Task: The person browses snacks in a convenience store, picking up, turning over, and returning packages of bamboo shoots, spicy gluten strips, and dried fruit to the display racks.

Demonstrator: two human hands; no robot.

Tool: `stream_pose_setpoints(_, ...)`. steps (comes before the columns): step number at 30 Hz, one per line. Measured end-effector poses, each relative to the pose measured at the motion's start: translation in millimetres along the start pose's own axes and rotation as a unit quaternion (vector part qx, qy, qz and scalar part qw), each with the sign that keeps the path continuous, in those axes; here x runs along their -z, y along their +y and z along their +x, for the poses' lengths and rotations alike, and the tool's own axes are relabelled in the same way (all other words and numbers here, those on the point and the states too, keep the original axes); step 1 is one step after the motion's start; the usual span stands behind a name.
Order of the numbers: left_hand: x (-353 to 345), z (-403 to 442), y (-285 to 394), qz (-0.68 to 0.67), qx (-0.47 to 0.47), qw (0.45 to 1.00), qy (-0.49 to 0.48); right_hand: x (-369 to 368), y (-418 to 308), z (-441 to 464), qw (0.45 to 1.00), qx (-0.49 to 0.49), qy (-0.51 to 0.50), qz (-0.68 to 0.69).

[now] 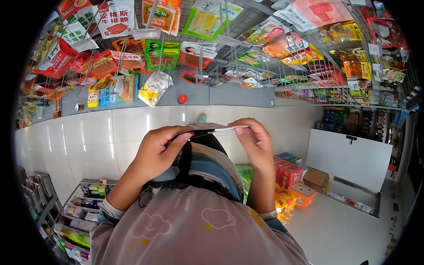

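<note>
In front of my waist, a thin flat packet (207, 128) stretches between my two hands. It is seen nearly edge-on, so its printed face is hidden; pale and dark parts show. My left hand (161, 143) grips its left end, thumb on the near side. At the right end, my right hand (255, 139) pinches the packet between thumb and fingers. Beyond it stands a rack of hanging snack bags, among them a white bag with red lettering (115, 18) and a green bag (162, 56).
A white and yellow bag (154, 88) and a small red-lidded item (182, 99) rest on the grey rack base (238, 95). To the right are a white counter (346, 154), an orange box (302, 196) and red boxes (289, 175). A low shelf (73, 212) of packaged goods stands at lower left.
</note>
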State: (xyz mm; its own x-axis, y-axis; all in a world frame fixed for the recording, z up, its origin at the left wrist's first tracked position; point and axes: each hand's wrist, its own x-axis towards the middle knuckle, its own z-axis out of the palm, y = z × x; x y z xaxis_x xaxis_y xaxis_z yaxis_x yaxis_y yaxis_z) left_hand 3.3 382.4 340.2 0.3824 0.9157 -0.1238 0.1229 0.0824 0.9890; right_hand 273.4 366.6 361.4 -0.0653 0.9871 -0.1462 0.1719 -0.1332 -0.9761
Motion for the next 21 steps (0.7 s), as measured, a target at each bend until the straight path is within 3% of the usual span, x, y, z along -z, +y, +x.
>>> stream_pose_setpoints(3, -2.6, 2.8, -1.4, -0.006, -0.025, 0.999, 0.033, 5.9, 8.1, 5.3, 0.997, 0.051, -0.011, -0.051)
stream_pose_setpoints(5, -1.7, 5.7, 11.0, 0.044, 0.079, 0.996, 0.017, 11.2, 12.6, 7.0, 0.992, 0.088, -0.005, -0.086)
stream_pose_setpoints(7, -7.2, 9.9, 13.9, 0.067, 0.073, 0.995, 0.027, 20.2, 15.1, 6.9, 0.974, 0.084, 0.010, -0.212)
stream_pose_setpoints(8, -10.5, 11.9, 14.4, 0.088, 0.068, 0.993, 0.034, 24.5, 19.5, 8.9, 0.974, 0.085, 0.010, -0.210)
stream_pose_setpoints(10, -19.3, 14.2, 7.6, 0.101, 0.054, 0.992, 0.050, 35.1, 30.1, 11.5, 0.988, 0.071, 0.044, -0.130)
stream_pose_setpoints(12, -26.3, 19.5, 2.0, 0.111, 0.043, 0.990, 0.070, 51.2, 32.0, 18.8, 0.986, 0.048, 0.041, -0.151)
stream_pose_setpoints(17, -48.9, 41.1, 7.0, 0.077, 0.165, 0.979, 0.090, 121.1, 59.0, 49.6, 0.976, 0.033, -0.024, -0.214)
stream_pose_setpoints(19, -65.1, 52.5, 10.2, 0.072, 0.187, 0.974, 0.102, 152.3, 82.6, 63.8, 0.976, -0.075, -0.062, -0.194)
stream_pose_setpoints(21, -85.7, 62.5, -1.8, 0.021, 0.172, 0.973, 0.154, 181.3, 115.0, 80.0, 0.976, -0.078, -0.065, -0.193)
